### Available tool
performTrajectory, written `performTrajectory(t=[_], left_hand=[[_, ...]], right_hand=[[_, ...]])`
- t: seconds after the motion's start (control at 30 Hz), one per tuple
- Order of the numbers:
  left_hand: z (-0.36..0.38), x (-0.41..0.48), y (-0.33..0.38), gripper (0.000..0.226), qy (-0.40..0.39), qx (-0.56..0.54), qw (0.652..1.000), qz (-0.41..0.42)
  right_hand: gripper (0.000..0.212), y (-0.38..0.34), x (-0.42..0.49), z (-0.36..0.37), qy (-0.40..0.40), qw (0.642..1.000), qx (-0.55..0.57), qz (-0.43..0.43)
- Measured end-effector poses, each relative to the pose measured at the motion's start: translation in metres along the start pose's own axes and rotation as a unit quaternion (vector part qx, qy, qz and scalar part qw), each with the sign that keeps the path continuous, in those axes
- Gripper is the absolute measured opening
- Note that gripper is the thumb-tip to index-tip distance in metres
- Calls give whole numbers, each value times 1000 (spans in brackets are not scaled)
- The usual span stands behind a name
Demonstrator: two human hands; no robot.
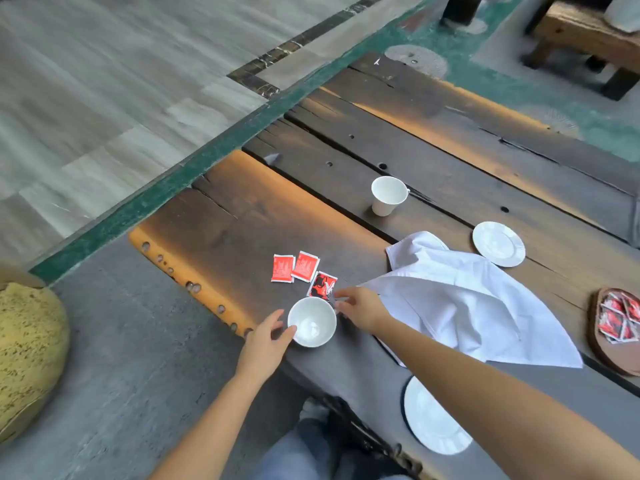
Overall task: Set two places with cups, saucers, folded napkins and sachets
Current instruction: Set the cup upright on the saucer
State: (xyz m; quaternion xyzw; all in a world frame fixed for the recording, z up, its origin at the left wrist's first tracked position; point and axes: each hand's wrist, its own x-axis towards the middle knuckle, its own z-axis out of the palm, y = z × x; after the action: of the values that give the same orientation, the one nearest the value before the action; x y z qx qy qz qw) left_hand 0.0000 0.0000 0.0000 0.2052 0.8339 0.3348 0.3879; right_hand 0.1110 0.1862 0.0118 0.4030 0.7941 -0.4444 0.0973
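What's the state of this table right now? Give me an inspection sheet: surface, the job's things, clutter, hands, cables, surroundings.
Surface: dark plank table, worn, with holes.
Job's things: near cup between the hands, not on a saucer; far cup standing alone; far saucer and near saucer bare; napkin unfolded and rumpled; three loose sachets beside the near cup; tray holding more sachets.
Clutter: nothing seen.
Hands: left hand touches the near cup's side; right hand at its other side, grip unclear.
Cables: nothing seen.
Surroundings: tiled floor, yellow object at the left, wooden bench beyond the table.
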Motion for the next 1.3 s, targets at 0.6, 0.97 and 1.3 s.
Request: performTrajectory(t=[0.6, 0.97, 1.3], left_hand=[[-1, 11, 25, 37, -74, -64, 995, -15], [27, 4, 78, 36, -158, 53, 983, 73], [90, -30, 117, 37, -265, 77, 955, 106]], right_hand=[[29, 26, -12, 1, -136, 968, 179, 108], [19, 72, -66, -49, -179, 951, 222, 115], [35, 135, -134, -84, -173, 933, 272, 161]])
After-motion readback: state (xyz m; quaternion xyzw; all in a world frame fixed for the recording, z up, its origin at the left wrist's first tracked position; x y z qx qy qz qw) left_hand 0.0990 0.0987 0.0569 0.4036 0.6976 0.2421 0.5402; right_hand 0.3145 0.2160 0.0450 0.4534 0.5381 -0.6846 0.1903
